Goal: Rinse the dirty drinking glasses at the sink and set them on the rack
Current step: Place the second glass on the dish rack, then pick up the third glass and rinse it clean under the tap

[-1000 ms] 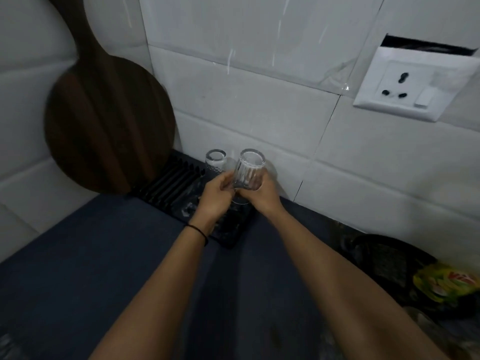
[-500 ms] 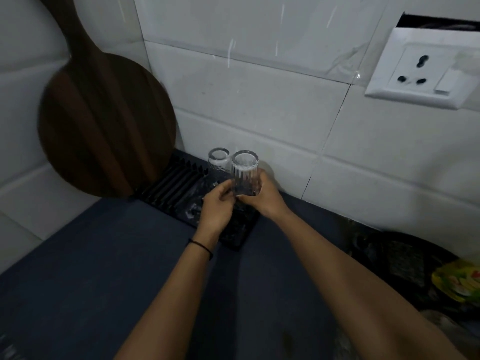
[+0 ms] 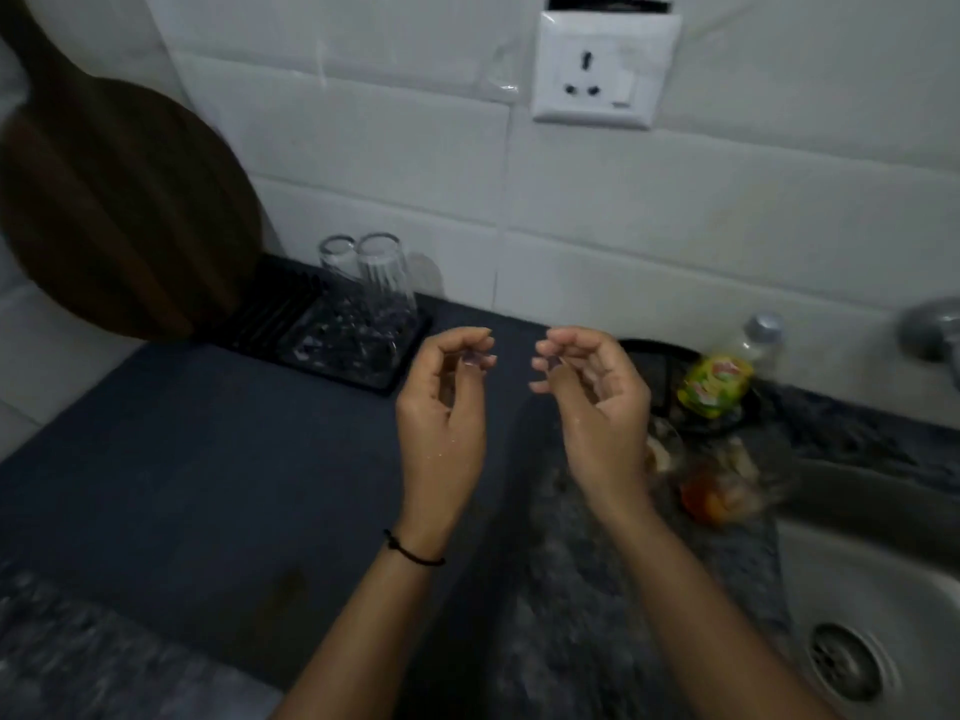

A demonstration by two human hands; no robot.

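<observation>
Two clear drinking glasses stand upside down side by side on the black rack (image 3: 270, 324) at the back by the wall: one glass (image 3: 388, 280) in front and the other glass (image 3: 336, 262) just left behind it. My left hand (image 3: 447, 402) and my right hand (image 3: 592, 402) hover over the dark counter, right of the rack, wet, fingers loosely curled and apart, holding nothing. The steel sink (image 3: 883, 589) lies at the lower right, with another glass (image 3: 722, 485) holding orange residue on the counter beside it.
A round wooden board (image 3: 119, 215) leans on the wall at the left. A green-labelled bottle (image 3: 719, 384) sits in a dark bowl (image 3: 654, 356) near the tap (image 3: 930, 337). A white wall socket (image 3: 602, 75) is above. A blue mat (image 3: 208, 459) covers the counter.
Both hands let go of the glass, which now stands inverted on the rack, and drew back toward me and to the right. The view swung right, showing the sink.
</observation>
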